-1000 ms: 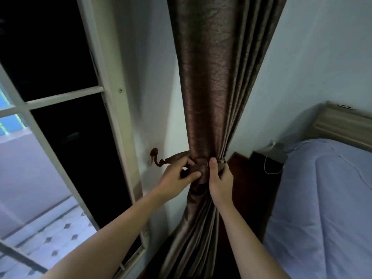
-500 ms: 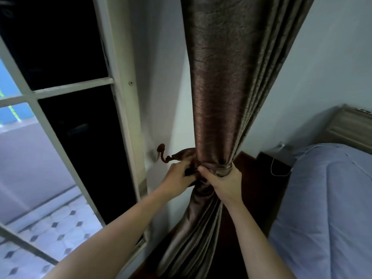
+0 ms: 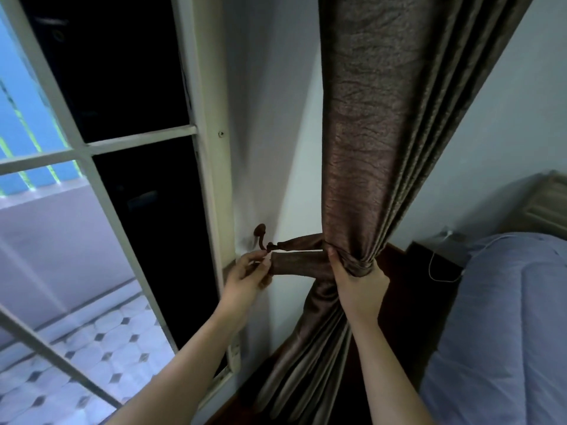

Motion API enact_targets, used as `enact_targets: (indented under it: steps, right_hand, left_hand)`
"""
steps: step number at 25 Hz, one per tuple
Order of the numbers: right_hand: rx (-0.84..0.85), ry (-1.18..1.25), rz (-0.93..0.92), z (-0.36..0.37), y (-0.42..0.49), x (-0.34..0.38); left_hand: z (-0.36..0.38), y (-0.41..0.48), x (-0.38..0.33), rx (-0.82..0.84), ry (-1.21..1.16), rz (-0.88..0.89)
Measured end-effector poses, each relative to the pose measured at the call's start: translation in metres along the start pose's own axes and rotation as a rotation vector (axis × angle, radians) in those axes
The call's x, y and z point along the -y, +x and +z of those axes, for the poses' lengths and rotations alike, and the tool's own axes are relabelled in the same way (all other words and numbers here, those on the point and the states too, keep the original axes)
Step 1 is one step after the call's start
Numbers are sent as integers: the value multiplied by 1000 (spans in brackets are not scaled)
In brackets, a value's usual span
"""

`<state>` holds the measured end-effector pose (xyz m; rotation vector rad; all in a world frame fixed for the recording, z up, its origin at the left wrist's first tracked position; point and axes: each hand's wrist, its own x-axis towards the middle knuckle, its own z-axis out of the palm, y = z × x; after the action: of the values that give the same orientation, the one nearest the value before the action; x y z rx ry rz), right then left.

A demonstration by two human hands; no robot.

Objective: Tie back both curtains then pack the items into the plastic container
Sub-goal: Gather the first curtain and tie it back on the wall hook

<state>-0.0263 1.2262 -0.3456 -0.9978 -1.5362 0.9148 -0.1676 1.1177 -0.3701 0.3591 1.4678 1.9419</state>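
While the right hand (image 3: 359, 282) closes its grip round the gathered curtain (image 3: 368, 148), left of the bed (image 3: 506, 302), the left hand (image 3: 248, 276) pinches the free end of the tieback (image 3: 294, 265) — just below the hook (image 3: 260, 236).

A white-painted window frame (image 3: 211, 179) fills the left side, its upper glass panes (image 3: 122, 72) dark. Through the lower panes, a floor of pale tiles (image 3: 101, 348) with small dark diamonds shows outside. A plain pale wall (image 3: 267, 118) stands beside the frame. At right lies a bed under a blue-grey cover (image 3: 506, 317), with a light headboard (image 3: 549, 200) behind it. A dark bedside table (image 3: 435, 250) sits just beside the bed, and a thin white cable (image 3: 430, 265) loops down from it. The room's floor (image 3: 399, 317) is dark wood.
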Motion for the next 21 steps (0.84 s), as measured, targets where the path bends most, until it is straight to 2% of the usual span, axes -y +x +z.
enact_targets:
  steps: [4,7,10,14,17,21]
  right_hand:
    - [-73,-47,-41,8,-9,0]
    - [-109,-51,-58,14,-17,0]
    - [-126,-68,-51,20,-23,2]
    - [-120,-67,-39,27,-23,4]
    - [-114,-51,-52,31,-25,6]
    - [-117,-36,-46,32,-27,8]
  left_hand:
    - [33,18,4,-354,-11,-1]
    - [49,26,1,-488,253,60]
    - [55,28,2,-508,444,191]
    - [49,37,7,-531,531,280]
    - [48,44,5,-513,489,269]
    - [42,50,7,-457,612,294]
